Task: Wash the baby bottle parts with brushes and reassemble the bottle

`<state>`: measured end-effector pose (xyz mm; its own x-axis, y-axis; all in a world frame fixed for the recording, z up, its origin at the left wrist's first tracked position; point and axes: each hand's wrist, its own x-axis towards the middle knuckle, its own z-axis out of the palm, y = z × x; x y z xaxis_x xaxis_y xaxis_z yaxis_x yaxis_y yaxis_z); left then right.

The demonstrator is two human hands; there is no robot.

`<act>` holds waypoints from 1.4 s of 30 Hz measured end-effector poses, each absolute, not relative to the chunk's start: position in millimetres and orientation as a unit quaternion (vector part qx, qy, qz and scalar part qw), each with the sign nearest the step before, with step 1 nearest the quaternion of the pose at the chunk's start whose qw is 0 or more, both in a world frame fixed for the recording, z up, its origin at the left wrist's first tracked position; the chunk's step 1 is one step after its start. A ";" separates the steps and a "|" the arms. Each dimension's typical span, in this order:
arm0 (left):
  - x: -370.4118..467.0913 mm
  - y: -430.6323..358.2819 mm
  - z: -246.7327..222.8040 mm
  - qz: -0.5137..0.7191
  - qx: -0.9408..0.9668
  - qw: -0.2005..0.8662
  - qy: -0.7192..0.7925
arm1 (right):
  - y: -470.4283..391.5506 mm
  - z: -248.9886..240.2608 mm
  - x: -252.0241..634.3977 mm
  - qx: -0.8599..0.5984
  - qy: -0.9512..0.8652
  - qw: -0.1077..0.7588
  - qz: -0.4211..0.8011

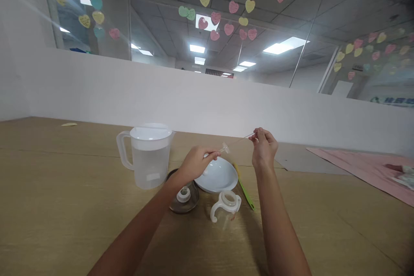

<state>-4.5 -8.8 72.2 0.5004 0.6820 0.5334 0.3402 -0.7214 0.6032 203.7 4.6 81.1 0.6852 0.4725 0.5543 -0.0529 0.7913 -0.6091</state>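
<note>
My left hand (pixel 199 161) pinches a small clear flared piece (pixel 225 148), which looks like a bottle nipple, above a white bowl (pixel 217 177). Raised at the right, my right hand (pixel 264 148) is closed on the end of a thin wire-like stick (pixel 242 139) that slants down towards the clear piece. Whether its tip enters the piece is too small to tell. Beneath my left forearm a white bottle collar (pixel 183 195) sits on a dark round dish (pixel 194 203), partly hidden. A clear baby bottle (pixel 225 217) with white handles stands in front of the bowl.
A lidded translucent jug (pixel 151 159) containing clear liquid stands at the left. Right of the bowl lies a green-handled brush (pixel 246 194). A pink cloth (pixel 349 166) covers part of the table's right side. Behind the table (pixel 64 207) rises a white wall (pixel 207 103).
</note>
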 end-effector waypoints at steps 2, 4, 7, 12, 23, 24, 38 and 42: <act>-5.1 -9.5 73.1 0.387 0.842 0.214 0.309 | 5.1 81.2 205.4 -0.285 -0.359 0.877 0.145; -5.4 -10.1 74.3 0.387 0.841 0.211 0.313 | 5.5 81.5 206.4 -0.288 -0.352 0.880 0.138; -5.5 -8.8 73.8 0.384 0.843 0.203 0.319 | 6.8 81.2 207.6 -0.298 -0.339 0.883 0.130; -11.9 -0.1 68.4 0.378 0.844 0.186 0.330 | 7.9 77.7 226.2 -0.319 -0.238 0.911 0.108; -28.4 12.4 68.2 0.382 0.829 0.212 0.349 | 37.2 22.5 261.0 -0.537 -0.377 0.671 0.346; -27.9 12.0 68.1 0.376 0.834 0.212 0.345 | 41.0 16.5 256.3 -0.545 -0.391 0.649 0.360; -24.5 16.5 56.5 0.351 0.845 0.231 0.332 | 33.4 22.6 221.6 -0.586 -0.531 0.459 0.405; -21.8 16.3 53.8 0.356 0.845 0.247 0.314 | 9.3 55.1 190.9 -0.451 -0.679 0.369 0.446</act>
